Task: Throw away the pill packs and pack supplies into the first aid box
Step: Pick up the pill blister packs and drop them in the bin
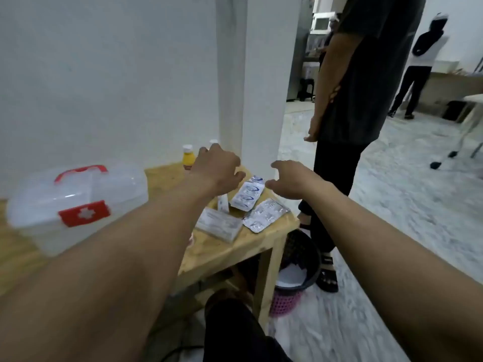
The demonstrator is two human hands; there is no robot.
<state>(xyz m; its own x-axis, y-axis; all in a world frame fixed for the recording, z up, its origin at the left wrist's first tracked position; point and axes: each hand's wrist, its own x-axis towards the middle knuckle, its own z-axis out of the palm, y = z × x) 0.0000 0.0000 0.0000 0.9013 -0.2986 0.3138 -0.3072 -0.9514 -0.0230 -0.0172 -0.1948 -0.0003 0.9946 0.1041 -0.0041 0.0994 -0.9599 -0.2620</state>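
Head view, single frame; contents listed from the bench's left to its right.

1. Pale wooden bench [235, 254], set against a white wall.
2. Translucent plastic first aid box with red handle and red cross-marked latch [78, 205]: at the bench's left end, lid down, well apart from the other supplies.
3. Yellow bottle with white cap [187, 159]: upright at the far edge. A second white cap [213, 141] shows just beyond it, its body hidden.
4. Small white upright carton [223, 203] and flat clear-wrapped pack [219, 226]: near the right end, below the left wrist.
5. Blue-and-white blister pill pack [247, 195]: flat near the right end, long axis running from near-left toward the far-right corner.
6. Silver foil blister pill pack [265, 215]: just beside item 5, at the right edge, lying on much the same diagonal.
7. Dark mesh wastebasket with pink base [300, 267]: on the floor under the bench's right end.
8. Left hand [217, 171]: above the far edge, fingers loosely bent, nothing seen in them.
9. Right hand [290, 181]: past the far-right corner, fingers relaxed and parted, empty.
10. Standing person in dark clothes [366, 87]: beyond the right end.

Note: both pill packs lie between and below the two hands. The right hand seems the nearer, on the wastebasket's side, so it is the likelier to take them.
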